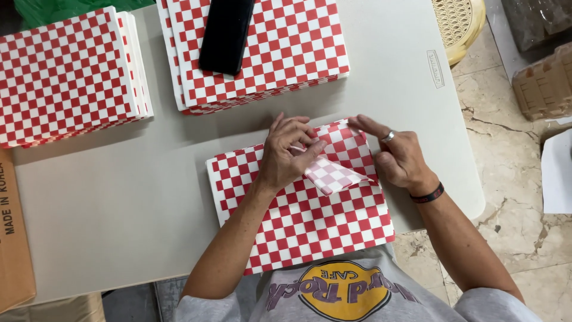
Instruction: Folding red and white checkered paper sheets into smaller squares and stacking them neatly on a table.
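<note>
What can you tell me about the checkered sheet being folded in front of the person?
The sheet is thin red-and-white checkered paper, its paler underside showing where a corner is turned over. It lies atop a stack of matching sheets at the table's near edge. The left hand presses the fold; the right hand fingers the far corner.

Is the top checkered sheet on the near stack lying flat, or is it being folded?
Partly folded. The top sheet's corner is turned over, its paler underside showing, pinched by the left hand; the right hand touches its far edge.
</note>
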